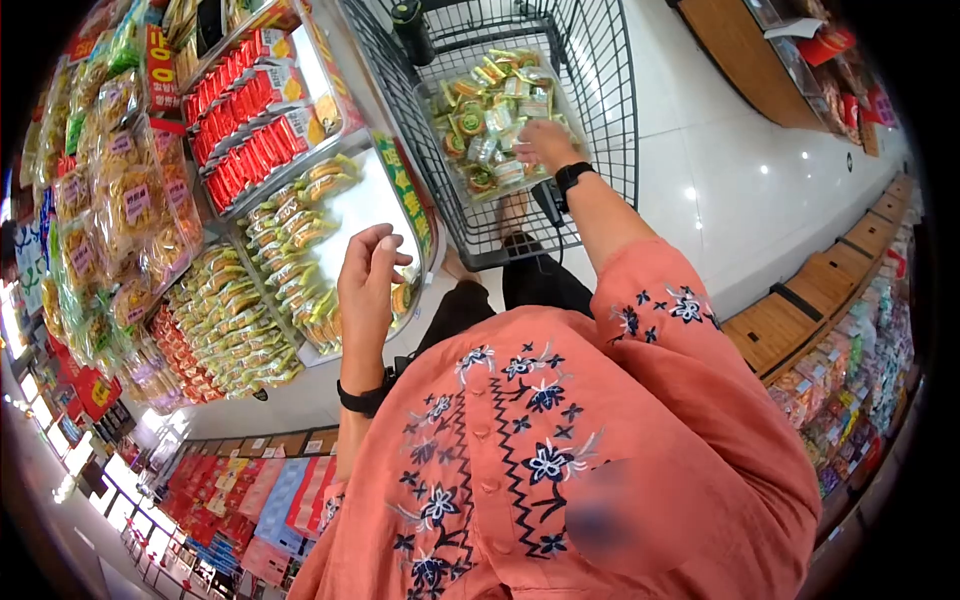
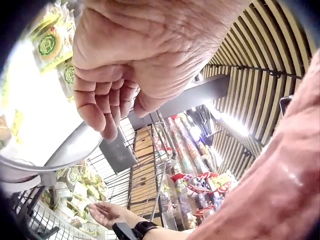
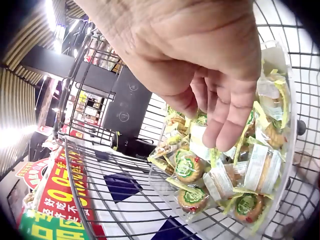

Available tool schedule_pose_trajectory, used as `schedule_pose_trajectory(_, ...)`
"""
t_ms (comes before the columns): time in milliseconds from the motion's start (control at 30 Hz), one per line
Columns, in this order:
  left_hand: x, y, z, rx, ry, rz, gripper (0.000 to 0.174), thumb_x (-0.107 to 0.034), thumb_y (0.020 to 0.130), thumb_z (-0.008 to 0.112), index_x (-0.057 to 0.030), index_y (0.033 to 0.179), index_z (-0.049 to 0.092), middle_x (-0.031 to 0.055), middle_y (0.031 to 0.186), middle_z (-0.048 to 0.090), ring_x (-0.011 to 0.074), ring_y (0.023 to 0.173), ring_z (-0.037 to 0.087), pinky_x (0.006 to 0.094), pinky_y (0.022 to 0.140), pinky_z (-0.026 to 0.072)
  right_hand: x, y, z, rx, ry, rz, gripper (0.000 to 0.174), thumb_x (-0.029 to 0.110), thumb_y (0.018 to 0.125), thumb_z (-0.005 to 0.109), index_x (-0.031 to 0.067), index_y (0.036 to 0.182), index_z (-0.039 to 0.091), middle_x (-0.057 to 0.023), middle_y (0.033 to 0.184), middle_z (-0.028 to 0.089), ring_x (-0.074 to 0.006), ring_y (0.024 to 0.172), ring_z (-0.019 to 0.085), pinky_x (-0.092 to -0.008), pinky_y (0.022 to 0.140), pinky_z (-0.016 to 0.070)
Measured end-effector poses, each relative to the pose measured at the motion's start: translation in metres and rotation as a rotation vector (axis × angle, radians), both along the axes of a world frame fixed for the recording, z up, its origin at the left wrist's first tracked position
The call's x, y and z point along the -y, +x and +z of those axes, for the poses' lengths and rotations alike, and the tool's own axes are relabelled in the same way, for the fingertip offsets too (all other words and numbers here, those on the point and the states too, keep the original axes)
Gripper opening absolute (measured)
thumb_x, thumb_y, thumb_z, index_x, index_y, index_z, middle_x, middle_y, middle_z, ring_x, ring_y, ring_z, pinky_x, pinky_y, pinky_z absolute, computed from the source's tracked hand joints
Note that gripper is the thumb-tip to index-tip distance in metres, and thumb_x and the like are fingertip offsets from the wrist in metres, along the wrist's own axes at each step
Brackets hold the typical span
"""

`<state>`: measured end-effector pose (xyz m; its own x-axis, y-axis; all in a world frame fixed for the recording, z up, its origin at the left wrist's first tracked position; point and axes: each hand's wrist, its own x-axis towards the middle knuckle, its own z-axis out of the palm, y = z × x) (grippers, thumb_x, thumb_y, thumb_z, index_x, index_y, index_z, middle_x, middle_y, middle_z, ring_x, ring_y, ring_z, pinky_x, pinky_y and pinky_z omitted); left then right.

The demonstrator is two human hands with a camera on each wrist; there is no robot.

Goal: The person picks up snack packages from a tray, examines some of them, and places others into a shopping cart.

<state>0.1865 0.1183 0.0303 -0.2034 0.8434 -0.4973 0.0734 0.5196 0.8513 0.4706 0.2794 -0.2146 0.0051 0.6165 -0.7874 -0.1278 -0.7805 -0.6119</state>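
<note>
My right hand reaches into the shopping cart, over a clear plastic tub piled with wrapped round pastries. In the right wrist view its loosely bent fingertips are right at the top of the pile, with no pastry gripped between them. The pastries have clear wrappers with green printed labels. My left hand hangs in the air beside the lit display bin, fingers relaxed and holding nothing. The left wrist view shows that hand near similar wrapped pastries in the bin.
On the left, the display bin holds rows of yellow-wrapped pastries and red packets. Bagged snacks hang beyond it. A black bottle-shaped object stands at the cart's far left. Wooden shelving runs along the right.
</note>
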Motion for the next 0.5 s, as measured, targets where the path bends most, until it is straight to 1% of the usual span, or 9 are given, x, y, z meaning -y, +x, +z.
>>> schedule_pose_trajectory(67, -0.002, 0.008, 0.001, 0.001, -0.019, 0.009, 0.029, -0.021, 0.102, 0.056, 0.0014, 0.121, 0.057, 0.009, 0.109, 0.066, 0.0124, 0.087, 0.065, 0.0239, 0.069, 0.0493, -0.008, -0.001, -0.015, -0.016, -0.024, 0.024, 0.026, 0.007, 0.092, 0.059, -0.0045, 0.115, 0.057, -0.0165, 0.105, 0.064, -0.0294, 0.087, 0.073, -0.0378, 0.062, 0.0628)
schedule_pose_trajectory(100, -0.003, 0.011, 0.001, 0.0, -0.032, 0.017, 0.029, -0.021, 0.103, 0.056, 0.0013, 0.121, 0.057, 0.0089, 0.109, 0.066, 0.0123, 0.087, 0.065, 0.0238, 0.069, 0.0494, -0.011, -0.002, -0.021, -0.004, -0.007, 0.032, 0.028, 0.008, 0.091, 0.06, -0.0068, 0.115, 0.056, -0.0165, 0.102, 0.064, -0.0295, 0.085, 0.073, -0.0383, 0.061, 0.0629)
schedule_pose_trajectory(200, -0.003, 0.017, -0.001, -0.012, -0.065, 0.043, 0.029, -0.021, 0.103, 0.056, 0.0013, 0.121, 0.058, 0.009, 0.109, 0.066, 0.0119, 0.086, 0.065, 0.0234, 0.068, 0.0497, -0.023, -0.004, -0.037, 0.021, -0.07, 0.093, 0.03, 0.013, 0.091, 0.06, -0.0035, 0.116, 0.055, -0.0139, 0.1, 0.063, -0.029, 0.084, 0.07, -0.0394, 0.066, 0.0624)
schedule_pose_trajectory(233, -0.003, 0.018, -0.002, -0.015, -0.078, 0.055, 0.029, -0.021, 0.103, 0.057, 0.0013, 0.121, 0.058, 0.009, 0.109, 0.067, 0.0118, 0.086, 0.065, 0.0234, 0.068, 0.0497, -0.025, -0.004, -0.043, 0.019, -0.088, 0.074, 0.031, 0.016, 0.093, 0.06, -0.0029, 0.117, 0.054, -0.0144, 0.102, 0.064, -0.0287, 0.083, 0.07, -0.0399, 0.066, 0.062)
schedule_pose_trajectory(333, -0.001, 0.02, -0.003, -0.031, -0.094, 0.075, 0.03, -0.022, 0.103, 0.057, 0.0013, 0.122, 0.057, 0.0091, 0.109, 0.067, 0.0116, 0.086, 0.065, 0.0234, 0.068, 0.0498, -0.032, -0.005, -0.055, 0.027, -0.137, 0.108, 0.033, 0.018, 0.094, 0.061, -0.0031, 0.119, 0.054, -0.0151, 0.103, 0.064, -0.0285, 0.083, 0.07, -0.04, 0.065, 0.0612)
schedule_pose_trajectory(367, -0.001, 0.021, -0.003, -0.034, -0.096, 0.08, 0.03, -0.022, 0.103, 0.057, 0.0013, 0.122, 0.057, 0.0091, 0.109, 0.067, 0.0115, 0.086, 0.065, 0.0233, 0.068, 0.0497, -0.033, -0.006, -0.058, 0.037, -0.147, 0.109, 0.033, 0.02, 0.095, 0.061, -0.0038, 0.117, 0.055, -0.0157, 0.101, 0.065, -0.0282, 0.083, 0.07, -0.0398, 0.065, 0.0605)
schedule_pose_trajectory(500, -0.001, 0.024, 0.0, -0.044, -0.103, 0.092, 0.031, -0.023, 0.103, 0.057, 0.0013, 0.122, 0.057, 0.0093, 0.109, 0.067, 0.0114, 0.085, 0.065, 0.0231, 0.068, 0.0495, -0.036, -0.011, -0.068, 0.085, -0.172, 0.129, 0.03, 0.018, 0.095, 0.061, -0.0049, 0.113, 0.057, -0.016, 0.096, 0.066, -0.0275, 0.08, 0.07, -0.0386, 0.061, 0.06)
